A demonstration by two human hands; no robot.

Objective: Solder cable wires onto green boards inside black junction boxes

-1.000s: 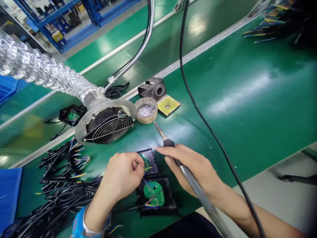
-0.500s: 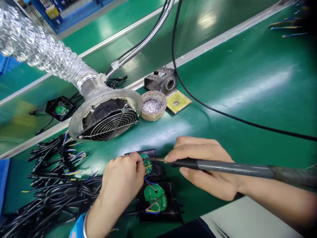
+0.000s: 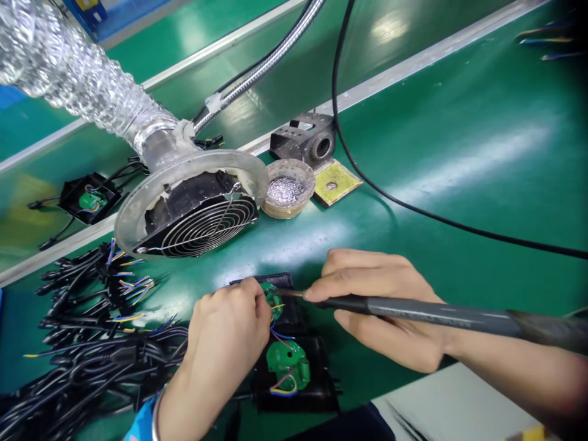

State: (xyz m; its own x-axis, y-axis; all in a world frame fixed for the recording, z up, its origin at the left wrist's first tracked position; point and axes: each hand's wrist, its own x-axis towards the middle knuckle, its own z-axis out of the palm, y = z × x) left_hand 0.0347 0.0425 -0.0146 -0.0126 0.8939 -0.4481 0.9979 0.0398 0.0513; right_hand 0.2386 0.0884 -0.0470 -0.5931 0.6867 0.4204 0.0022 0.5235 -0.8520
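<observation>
My right hand point(image 3: 381, 306) is closed round a soldering iron point(image 3: 422, 311), whose tip reaches left onto a small green circuit board point(image 3: 274, 300) in a black housing point(image 3: 291, 312). My left hand point(image 3: 229, 334) is at the left edge of that same board, fingers pinched together. Whatever those fingers hold is hidden behind the hand. Thin blue, red and yellow wires run from the board. Just below, nearer me, a second black housing point(image 3: 316, 401) holds another green board point(image 3: 287, 364) with coloured wires.
A fume extractor fan point(image 3: 206, 229) hangs at the left on a foil duct point(image 3: 92, 92). Behind are a bowl of solder bits point(image 3: 287, 191), an iron stand point(image 3: 305, 141) and a yellow sponge point(image 3: 337, 182). Black cables point(image 3: 114, 361) pile up at left; the iron's cord point(image 3: 441, 217) crosses the right.
The view has shifted slightly, so background things sit a little differently. Both hands and the iron keep nearly the same position at the upper board.
</observation>
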